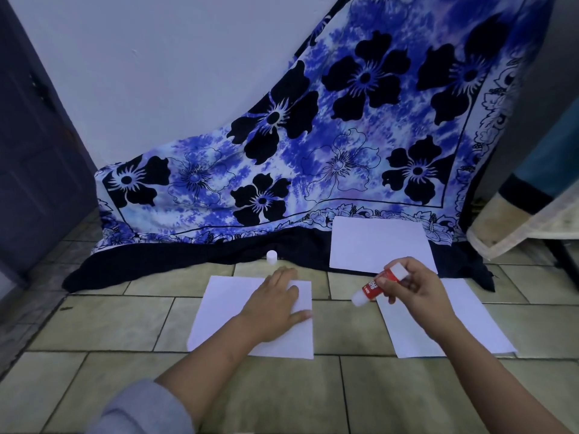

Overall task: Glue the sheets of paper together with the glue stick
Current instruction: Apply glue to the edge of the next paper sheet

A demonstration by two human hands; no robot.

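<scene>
Three white sheets lie on the tiled floor. My left hand [279,303] rests flat, fingers straight, on the left sheet [225,311]. My right hand [413,288] grips a red and white glue stick [374,288], held tilted in the air with its white tip pointing down-left, between the left sheet and the right sheet [488,327]. My right forearm covers part of the right sheet. The third sheet [376,242] lies farther back, partly on the cloth. The glue stick's white cap [271,257] stands upright just beyond the left sheet.
A blue flowered cloth [313,158] hangs down the wall and spreads onto the floor behind the sheets. A dark door [34,151] stands at the left. A cloth-covered piece of furniture [526,223] is at the right edge.
</scene>
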